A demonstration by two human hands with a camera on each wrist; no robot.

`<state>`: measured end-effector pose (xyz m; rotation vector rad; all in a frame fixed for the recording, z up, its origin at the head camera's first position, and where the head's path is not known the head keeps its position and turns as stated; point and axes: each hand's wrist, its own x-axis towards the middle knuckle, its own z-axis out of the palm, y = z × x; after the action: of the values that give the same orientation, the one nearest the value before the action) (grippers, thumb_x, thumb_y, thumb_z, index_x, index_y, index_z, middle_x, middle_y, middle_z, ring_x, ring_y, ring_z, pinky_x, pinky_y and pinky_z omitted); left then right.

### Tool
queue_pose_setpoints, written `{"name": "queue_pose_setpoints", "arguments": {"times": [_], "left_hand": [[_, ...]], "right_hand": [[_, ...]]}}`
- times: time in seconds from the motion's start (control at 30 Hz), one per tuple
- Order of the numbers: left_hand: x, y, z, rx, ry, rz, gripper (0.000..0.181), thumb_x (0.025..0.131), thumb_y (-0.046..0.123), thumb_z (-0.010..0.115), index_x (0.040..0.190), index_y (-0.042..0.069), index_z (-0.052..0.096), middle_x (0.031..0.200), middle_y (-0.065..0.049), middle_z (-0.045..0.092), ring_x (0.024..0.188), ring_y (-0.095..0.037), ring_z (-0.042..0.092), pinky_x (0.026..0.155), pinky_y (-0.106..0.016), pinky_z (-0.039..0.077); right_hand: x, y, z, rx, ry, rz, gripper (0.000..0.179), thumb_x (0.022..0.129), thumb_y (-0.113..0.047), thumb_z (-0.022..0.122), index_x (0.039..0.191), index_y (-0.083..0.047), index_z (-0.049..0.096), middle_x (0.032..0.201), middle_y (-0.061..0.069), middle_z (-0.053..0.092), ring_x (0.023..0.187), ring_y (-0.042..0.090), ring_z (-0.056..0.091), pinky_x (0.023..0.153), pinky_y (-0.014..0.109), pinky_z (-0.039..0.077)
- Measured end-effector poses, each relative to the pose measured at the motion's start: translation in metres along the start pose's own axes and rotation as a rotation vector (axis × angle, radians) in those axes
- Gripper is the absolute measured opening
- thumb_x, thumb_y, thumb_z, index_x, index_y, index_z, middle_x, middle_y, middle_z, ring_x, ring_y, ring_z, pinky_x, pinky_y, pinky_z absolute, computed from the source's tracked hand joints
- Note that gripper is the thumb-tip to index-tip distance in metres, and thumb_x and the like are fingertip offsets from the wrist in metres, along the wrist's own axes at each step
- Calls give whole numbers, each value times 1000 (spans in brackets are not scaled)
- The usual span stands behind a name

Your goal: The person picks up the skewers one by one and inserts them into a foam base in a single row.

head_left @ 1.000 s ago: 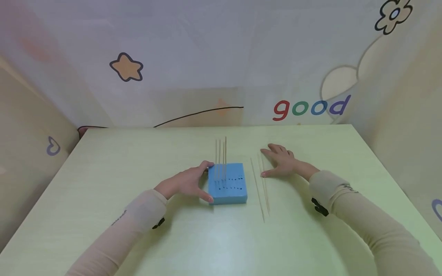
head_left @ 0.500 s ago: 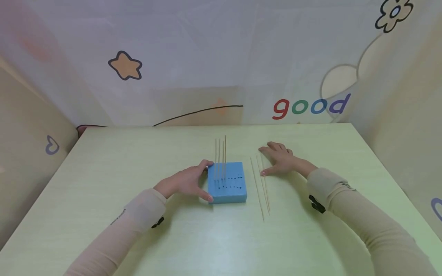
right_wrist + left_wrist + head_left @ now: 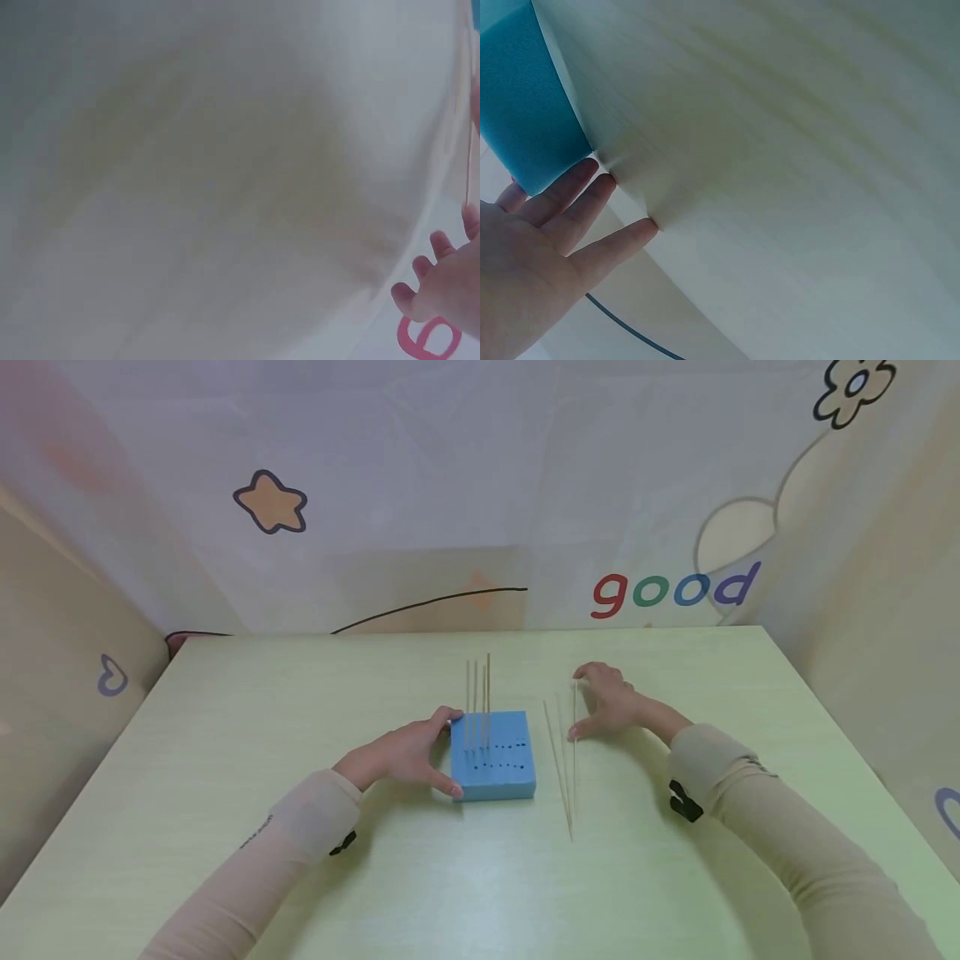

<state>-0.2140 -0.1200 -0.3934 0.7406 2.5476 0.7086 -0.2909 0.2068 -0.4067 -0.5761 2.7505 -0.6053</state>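
Observation:
In the head view a blue foam block (image 3: 493, 783) lies mid-table, its top marked with rows of small dark holes. Several thin wooden sticks (image 3: 476, 693) stand upright at its left side. My left hand (image 3: 405, 756) holds the block's left side, thumb at the near corner and fingers at the far one; the left wrist view shows its fingers (image 3: 577, 202) against the foam (image 3: 532, 97). Right of the block, my right hand (image 3: 607, 702) holds a thin stick (image 3: 575, 768), forefinger at its far end and thumb partway down. The right wrist view shows that stick (image 3: 469, 165) meeting a fingertip.
Two more loose sticks (image 3: 555, 743) lie on the pale table (image 3: 300, 693) between the block and my right hand. A printed curtain (image 3: 420, 485) hangs behind the table's far edge, and fabric walls (image 3: 52, 693) stand at both sides.
The right hand has drawn back slightly to the right and its forefinger has bent. The stick at it has turned, its near end swinging left. The left hand and block keep their places.

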Motion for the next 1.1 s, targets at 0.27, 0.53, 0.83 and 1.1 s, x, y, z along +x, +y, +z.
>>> {"name": "queue_pose_setpoints", "arguments": {"times": [0.27, 0.53, 0.83, 1.1], "left_hand": [[0, -1, 1, 5, 5, 12, 107, 63, 45, 80, 141, 8, 16, 139, -18, 36, 127, -29, 35, 103, -41, 28], [-1, -1, 0, -8, 7, 27, 107, 63, 45, 80, 140, 7, 16, 139, -20, 36, 127, -31, 35, 102, -42, 28], [-2, -1, 0, -8, 11, 28, 106, 64, 44, 80, 140, 7, 16, 139, -20, 35, 127, -31, 34, 103, -42, 28], [-2, 1, 0, -21, 11, 33, 107, 63, 44, 80, 140, 7, 16, 139, -20, 35, 127, -31, 34, 103, -42, 28]], "right_hand": [[-7, -3, -15, 395, 8, 21, 81, 75, -8, 74, 132, 0, 18, 102, 16, 52, 98, 29, 45, 88, 41, 38], [-16, -3, -20, 655, 40, -1, 62, 84, 3, 60, 135, 2, 25, 80, 8, 59, 75, 17, 59, 75, 24, 48], [-30, -21, -27, 754, 168, -34, 60, 87, 4, 56, 138, -7, 27, 90, 19, 58, 73, 23, 63, 70, 35, 53], [-40, -32, -29, 754, 248, -80, 63, 85, 3, 59, 138, -7, 28, 88, 15, 58, 69, 18, 63, 68, 31, 53]]}}
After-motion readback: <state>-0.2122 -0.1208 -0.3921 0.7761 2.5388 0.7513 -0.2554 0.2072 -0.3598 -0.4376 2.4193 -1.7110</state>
